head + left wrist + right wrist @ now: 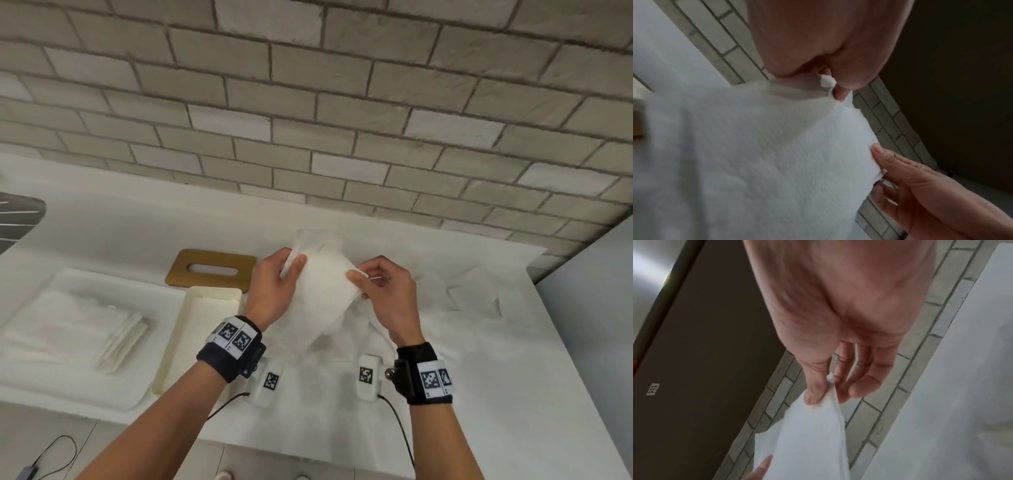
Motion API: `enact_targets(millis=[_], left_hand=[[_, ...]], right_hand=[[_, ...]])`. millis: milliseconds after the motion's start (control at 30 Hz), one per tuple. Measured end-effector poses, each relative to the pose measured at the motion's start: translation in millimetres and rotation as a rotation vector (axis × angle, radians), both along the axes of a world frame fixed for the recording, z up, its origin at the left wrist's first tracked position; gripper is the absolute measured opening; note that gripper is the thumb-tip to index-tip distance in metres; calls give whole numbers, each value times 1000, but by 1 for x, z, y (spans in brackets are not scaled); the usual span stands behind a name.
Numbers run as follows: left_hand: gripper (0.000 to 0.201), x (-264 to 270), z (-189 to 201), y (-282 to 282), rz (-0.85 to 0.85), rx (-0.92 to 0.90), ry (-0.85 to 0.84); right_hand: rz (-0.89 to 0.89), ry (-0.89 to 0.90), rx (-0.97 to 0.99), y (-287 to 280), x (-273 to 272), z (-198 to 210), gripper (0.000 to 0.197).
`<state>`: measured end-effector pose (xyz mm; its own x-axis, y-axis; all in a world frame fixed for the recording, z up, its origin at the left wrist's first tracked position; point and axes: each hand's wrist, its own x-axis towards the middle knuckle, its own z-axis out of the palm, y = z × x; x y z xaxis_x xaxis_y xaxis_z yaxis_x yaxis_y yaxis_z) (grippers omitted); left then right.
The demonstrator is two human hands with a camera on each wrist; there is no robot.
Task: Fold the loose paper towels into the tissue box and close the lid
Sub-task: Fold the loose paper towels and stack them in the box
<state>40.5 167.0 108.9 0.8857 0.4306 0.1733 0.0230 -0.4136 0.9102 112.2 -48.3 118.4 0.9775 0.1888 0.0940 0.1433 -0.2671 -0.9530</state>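
Observation:
I hold a white paper towel (323,284) up above the counter between both hands. My left hand (279,284) pinches its left top corner with the thumb in front. My right hand (371,282) pinches the right edge between thumb and forefinger. The wrist views show the same towel (764,154) (807,439) hanging from each pinch. The cream tissue box (178,339) stands open to the left of my left wrist. Its tan wooden lid (210,270) with a slot lies flat behind the box. More loose white towels (455,308) lie crumpled on the counter under and to the right of my hands.
A white tray (51,387) at the left holds a stack of folded towels (120,339). A brick wall (308,120) backs the white counter (120,226). The counter's front edge runs below my forearms, with cables hanging there. A dark object (17,216) sits at the far left.

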Motion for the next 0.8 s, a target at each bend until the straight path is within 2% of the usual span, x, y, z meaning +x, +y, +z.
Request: enact_targets(millis=[100,200,267,333,400,533,667,800], left_hand=[[39,-16,0,37,83,49,0],[35,-38,6,84,191,82,-40],[31,-55,12,121,263,116,-60],[28,-72,17,158,314,63,-80],[29,-90,23,192,365,-10,-102],[40,-130,31,243,407,-79,-120],[34,-160,26,272,385,-157,-137],[32,-181,12,286,362,-226,-126]], right_hand=[[39,-75,-55,20,-2,11,20],[215,-129,-214,55,-9,26,20],[269,-199,-278,86,-14,35,21],[273,-276,-279,120,-21,44,21],[230,-418,-257,152,-31,53,18],[123,-829,-207,192,-69,61,10],[178,-1003,-315,205,-115,17,9],[366,-943,-593,200,-151,-60,25]])
